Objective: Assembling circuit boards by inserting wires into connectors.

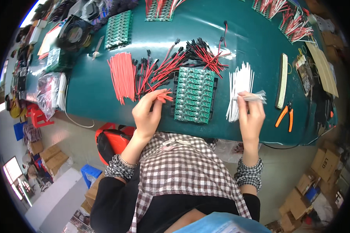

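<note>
A panel of small green circuit boards (194, 95) lies on a dark frame near the table's front edge, between my hands. My left hand (147, 118) is closed on a small bunch of red wires (166, 96) just left of the panel. To the right, my right hand (251, 120) pinches several white wires (259, 97) over a loose pile of white wires (241, 77). A neat pile of red wires (122, 75) lies beyond my left hand. Red and black leads with black connectors (171, 64) are heaped behind the panel.
Orange-handled cutters (285, 116) and a long pale strip (282, 81) lie at the right. More green panels (119, 29) stand at the back, some with red and white wires (295, 27). A black fan (74, 34) sits far left. A red stool (112, 141) is below the table edge.
</note>
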Tool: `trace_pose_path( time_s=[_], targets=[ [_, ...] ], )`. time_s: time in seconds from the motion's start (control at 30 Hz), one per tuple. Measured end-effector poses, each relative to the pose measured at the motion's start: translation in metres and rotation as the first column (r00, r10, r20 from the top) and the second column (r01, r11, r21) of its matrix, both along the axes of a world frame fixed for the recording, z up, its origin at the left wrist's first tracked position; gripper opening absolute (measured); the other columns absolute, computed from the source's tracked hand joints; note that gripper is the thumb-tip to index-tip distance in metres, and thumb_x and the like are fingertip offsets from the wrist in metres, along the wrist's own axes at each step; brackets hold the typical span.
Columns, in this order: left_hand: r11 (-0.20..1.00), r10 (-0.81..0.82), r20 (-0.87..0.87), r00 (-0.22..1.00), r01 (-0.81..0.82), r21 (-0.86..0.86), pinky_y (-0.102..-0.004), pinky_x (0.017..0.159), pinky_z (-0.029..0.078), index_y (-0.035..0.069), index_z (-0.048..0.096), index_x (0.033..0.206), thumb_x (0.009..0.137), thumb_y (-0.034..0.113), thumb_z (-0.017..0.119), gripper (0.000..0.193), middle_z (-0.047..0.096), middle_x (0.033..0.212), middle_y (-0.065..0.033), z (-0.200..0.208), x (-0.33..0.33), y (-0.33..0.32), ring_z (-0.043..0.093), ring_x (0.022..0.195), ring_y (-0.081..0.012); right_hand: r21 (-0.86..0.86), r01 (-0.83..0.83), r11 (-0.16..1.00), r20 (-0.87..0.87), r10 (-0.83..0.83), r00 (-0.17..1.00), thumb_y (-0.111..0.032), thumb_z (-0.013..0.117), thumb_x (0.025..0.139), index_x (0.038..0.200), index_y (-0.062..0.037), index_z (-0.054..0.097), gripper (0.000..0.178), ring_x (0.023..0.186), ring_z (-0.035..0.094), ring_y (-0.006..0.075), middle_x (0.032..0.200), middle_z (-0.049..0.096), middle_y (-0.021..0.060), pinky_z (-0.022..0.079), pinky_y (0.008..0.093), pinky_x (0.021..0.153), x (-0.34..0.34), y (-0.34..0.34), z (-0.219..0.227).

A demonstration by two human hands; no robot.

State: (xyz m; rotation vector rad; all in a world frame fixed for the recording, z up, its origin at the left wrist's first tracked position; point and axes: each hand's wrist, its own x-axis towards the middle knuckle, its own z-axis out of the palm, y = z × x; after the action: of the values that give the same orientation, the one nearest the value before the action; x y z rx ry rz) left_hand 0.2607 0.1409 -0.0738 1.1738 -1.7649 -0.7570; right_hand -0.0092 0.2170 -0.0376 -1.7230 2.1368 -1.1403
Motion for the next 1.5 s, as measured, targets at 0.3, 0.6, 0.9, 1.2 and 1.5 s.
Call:
trace_pose_path(
  time_s=[0.3, 0.6, 0.9, 1.2, 1.5],
  targets=[
    [0.87, -0.021, -0.466, 0.885, 0.246, 0.427, -0.0259, 0.083, 0.054, -0.008, 0.06, 0.105, 0.094, -0.003, 0.055, 0.013, 0.068, 0.104, -0.0149, 0.032, -0.045, -0.007, 0.068, 0.093, -0.0189, -0.094, 0.026, 0.995, 0.482, 0.023, 0.876, -0.001, 0.06, 0.092, 0.1, 0.0079, 0.062, 0.012, 0.078, 0.066, 0.0128, 0.097, 0.067, 0.0098, 0.052, 0.0244, 0.064, -0.004, -0.025, 0.008],
    [0.898, -0.085, -0.352, 0.932, 0.224, 0.378, -0.0214, 0.063, 0.055, -0.007, 0.061, 0.093, 0.087, -0.001, 0.067, 0.01, 0.066, 0.089, -0.0087, 0.053, -0.071, -0.041, 0.067, 0.075, -0.0106, -0.076, -0.114, 0.991, 0.579, 0.137, 0.804, -0.002, 0.06, 0.093, 0.103, 0.0071, 0.062, 0.014, 0.081, 0.065, 0.0129, 0.096, 0.066, 0.0105, 0.054, 0.0223, 0.066, 0.002, -0.075, 0.011],
    [0.865, -0.08, -0.301, 0.95, 0.216, 0.453, -0.0221, 0.062, 0.054, -0.005, 0.06, 0.095, 0.089, 0.001, 0.065, 0.01, 0.067, 0.086, -0.0088, 0.047, -0.083, -0.05, 0.067, 0.074, -0.0094, -0.068, -0.086, 0.994, 0.419, 0.106, 0.902, 0.0, 0.069, 0.083, 0.091, 0.0042, 0.067, 0.009, 0.069, 0.065, 0.0128, 0.089, 0.067, 0.0104, 0.052, 0.024, 0.061, 0.006, -0.079, -0.011],
    [0.87, -0.099, -0.296, 0.95, 0.227, 0.438, -0.0233, 0.064, 0.055, -0.005, 0.06, 0.095, 0.089, 0.001, 0.063, 0.009, 0.067, 0.09, -0.0107, 0.042, -0.091, -0.052, 0.068, 0.074, -0.012, -0.016, -0.099, 0.995, 0.332, 0.098, 0.938, -0.001, 0.07, 0.082, 0.087, 0.0037, 0.066, 0.008, 0.067, 0.065, 0.013, 0.084, 0.066, 0.0091, 0.053, 0.0244, 0.058, 0.008, -0.082, -0.003],
    [0.91, -0.103, -0.203, 0.974, 0.175, 0.377, -0.0226, 0.059, 0.053, -0.003, 0.063, 0.098, 0.089, 0.005, 0.065, 0.011, 0.067, 0.084, -0.0094, 0.032, -0.098, -0.055, 0.068, 0.071, -0.0119, 0.001, -0.074, 0.997, 0.43, 0.066, 0.9, -0.002, 0.073, 0.08, 0.108, 0.0043, 0.066, 0.03, 0.069, 0.066, 0.0119, 0.084, 0.068, 0.0102, 0.055, 0.0234, 0.059, 0.008, -0.083, -0.01]
  ],
)
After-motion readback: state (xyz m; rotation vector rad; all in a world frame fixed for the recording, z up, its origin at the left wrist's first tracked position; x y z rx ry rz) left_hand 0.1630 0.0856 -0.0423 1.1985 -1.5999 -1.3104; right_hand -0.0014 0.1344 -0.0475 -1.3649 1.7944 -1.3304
